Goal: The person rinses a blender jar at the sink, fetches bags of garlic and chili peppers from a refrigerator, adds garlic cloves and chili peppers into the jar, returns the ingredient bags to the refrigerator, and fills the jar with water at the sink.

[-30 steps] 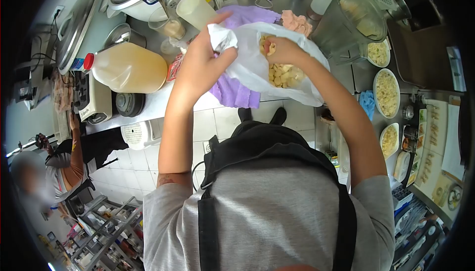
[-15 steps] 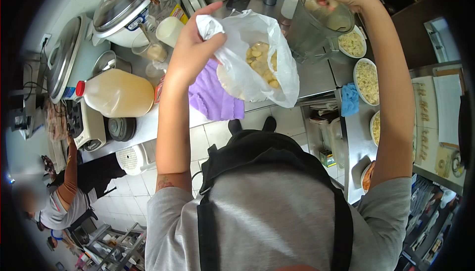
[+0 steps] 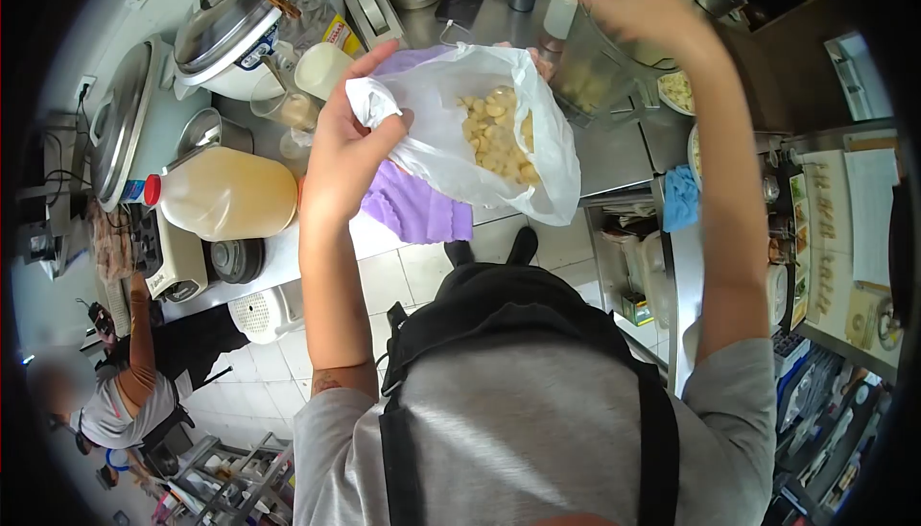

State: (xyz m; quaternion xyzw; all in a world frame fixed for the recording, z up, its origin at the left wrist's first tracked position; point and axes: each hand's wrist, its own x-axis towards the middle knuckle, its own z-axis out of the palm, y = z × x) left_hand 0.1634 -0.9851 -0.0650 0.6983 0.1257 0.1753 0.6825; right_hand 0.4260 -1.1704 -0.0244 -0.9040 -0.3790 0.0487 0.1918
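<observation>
Right hand [image 3: 635, 3] swings from bag [image 3: 556, 166] to jug [image 3: 593, 84], fingers too blurred to tell; left hand [image 3: 347, 150] clamps the bag's edge. Loading pale pieces [image 3: 494, 137], seemingly; another handful needs the bag open.

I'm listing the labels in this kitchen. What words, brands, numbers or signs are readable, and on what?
No text reads clearly.
Cooker label: blue, lettering too small to read.
Yellow packet: red print, too blurred to read.
Cream appliance: front marking too small to read.
Wall sheet: any writing too small to read.
White bag: no print shows.
</observation>
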